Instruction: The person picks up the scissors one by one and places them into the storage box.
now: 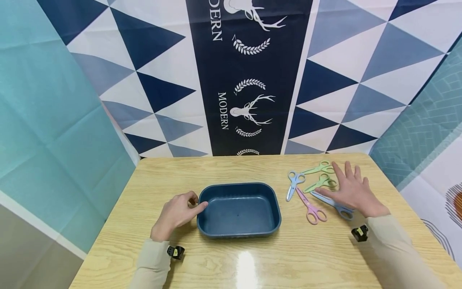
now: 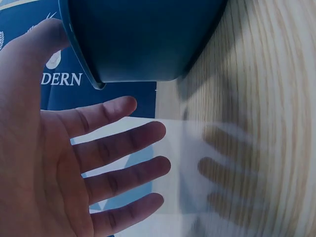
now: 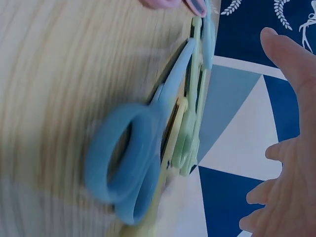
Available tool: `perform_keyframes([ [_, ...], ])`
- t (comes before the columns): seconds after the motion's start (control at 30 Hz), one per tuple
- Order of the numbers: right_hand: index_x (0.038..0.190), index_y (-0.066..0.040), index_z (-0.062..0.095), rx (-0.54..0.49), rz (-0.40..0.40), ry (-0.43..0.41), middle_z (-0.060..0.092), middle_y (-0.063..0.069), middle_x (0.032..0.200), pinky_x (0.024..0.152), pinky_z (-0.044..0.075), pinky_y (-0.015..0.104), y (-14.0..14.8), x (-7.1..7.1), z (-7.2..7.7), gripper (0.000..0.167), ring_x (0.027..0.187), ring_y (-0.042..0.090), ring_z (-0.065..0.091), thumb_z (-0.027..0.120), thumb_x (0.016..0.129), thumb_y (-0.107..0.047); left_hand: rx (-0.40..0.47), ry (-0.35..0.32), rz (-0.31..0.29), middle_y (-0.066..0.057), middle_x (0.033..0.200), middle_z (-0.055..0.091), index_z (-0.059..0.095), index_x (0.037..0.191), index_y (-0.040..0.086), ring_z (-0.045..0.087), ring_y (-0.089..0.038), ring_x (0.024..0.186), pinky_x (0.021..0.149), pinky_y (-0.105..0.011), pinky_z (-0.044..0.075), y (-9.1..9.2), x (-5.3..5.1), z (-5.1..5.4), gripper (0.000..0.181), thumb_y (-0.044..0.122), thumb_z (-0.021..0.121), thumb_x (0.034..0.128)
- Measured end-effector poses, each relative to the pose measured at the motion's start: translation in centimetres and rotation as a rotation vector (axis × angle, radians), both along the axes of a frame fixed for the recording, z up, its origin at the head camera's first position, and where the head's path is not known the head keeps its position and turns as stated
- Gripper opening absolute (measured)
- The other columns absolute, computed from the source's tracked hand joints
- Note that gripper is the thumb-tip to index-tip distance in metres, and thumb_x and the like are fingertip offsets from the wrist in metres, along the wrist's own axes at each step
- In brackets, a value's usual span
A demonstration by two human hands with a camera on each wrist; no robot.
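A dark blue plastic bin (image 1: 238, 235) stands on the wooden table. At its left rim is my left hand (image 1: 177, 214), thumb over the edge and the other fingers loosely extended outside, as the left wrist view shows. My right hand (image 1: 351, 192) is spread over a group of scissors and holds nothing. Beneath or beside it lie blue scissors (image 1: 339, 206), with green scissors (image 1: 323, 182) and more green scissors (image 1: 325, 166) near the fingertips. Pink scissors (image 1: 311, 206) and light blue scissors (image 1: 295, 182) lie between this hand and the bin. A yellow piece (image 3: 175, 131) shows behind the blue handles.
The wooden table (image 1: 288, 261) ends at a patterned cloth backdrop (image 1: 249, 80) behind. Teal cloth (image 1: 54, 100) hangs on the left, and more cloth (image 1: 426, 108) on the right. Small black cameras sit at both wrists.
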State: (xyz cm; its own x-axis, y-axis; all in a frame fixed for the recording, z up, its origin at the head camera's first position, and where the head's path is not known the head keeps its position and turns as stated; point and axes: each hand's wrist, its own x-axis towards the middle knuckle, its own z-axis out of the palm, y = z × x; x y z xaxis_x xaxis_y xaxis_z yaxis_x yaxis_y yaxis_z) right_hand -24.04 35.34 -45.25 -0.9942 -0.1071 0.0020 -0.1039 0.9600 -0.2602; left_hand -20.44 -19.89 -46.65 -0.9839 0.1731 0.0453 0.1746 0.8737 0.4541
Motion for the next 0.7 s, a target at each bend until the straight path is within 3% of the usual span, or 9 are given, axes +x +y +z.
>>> perform_keyframes([
  [0.47, 0.164, -0.006, 0.0, 0.016, -0.004, -0.005, -0.003, 0.046, 0.159, 0.1, 0.007, 0.088, 2.8, 0.6, 0.4, 0.119, 0.14, 0.074, -0.011, 0.059, 0.089, -0.075, 0.047, 0.039, -0.051, 0.013, 0.082, 0.067, 0.068, 0.087, 0.027, 0.059, -0.003, 0.07, 0.064, -0.031, 0.048, -0.2, -0.5, -0.2, 0.017, 0.042, 0.069, 0.0939],
  [0.6, 0.164, -0.005, 0.003, 0.003, 0.012, 0.015, 0.008, 0.048, 0.157, 0.098, 0.01, 0.089, 3.5, 0.6, 0.4, 0.116, 0.139, 0.076, -0.004, 0.063, 0.089, -0.071, 0.064, 0.031, -0.084, 0.013, 0.077, 0.065, 0.066, 0.082, 0.026, 0.054, -0.006, 0.063, 0.061, -0.03, 0.045, -0.2, -0.7, -0.1, 0.016, 0.036, 0.069, 0.094],
  [0.7, 0.162, 0.003, 0.012, 0.0, 0.034, 0.048, 0.022, 0.05, 0.152, 0.099, 0.017, 0.087, 4.0, 0.8, 0.3, 0.113, 0.135, 0.079, 0.009, 0.067, 0.089, -0.066, 0.084, 0.018, -0.1, 0.012, 0.077, 0.065, 0.065, 0.081, 0.025, 0.053, -0.007, 0.06, 0.06, -0.029, 0.045, -0.2, -0.8, 0.0, 0.015, 0.033, 0.068, 0.0937],
])
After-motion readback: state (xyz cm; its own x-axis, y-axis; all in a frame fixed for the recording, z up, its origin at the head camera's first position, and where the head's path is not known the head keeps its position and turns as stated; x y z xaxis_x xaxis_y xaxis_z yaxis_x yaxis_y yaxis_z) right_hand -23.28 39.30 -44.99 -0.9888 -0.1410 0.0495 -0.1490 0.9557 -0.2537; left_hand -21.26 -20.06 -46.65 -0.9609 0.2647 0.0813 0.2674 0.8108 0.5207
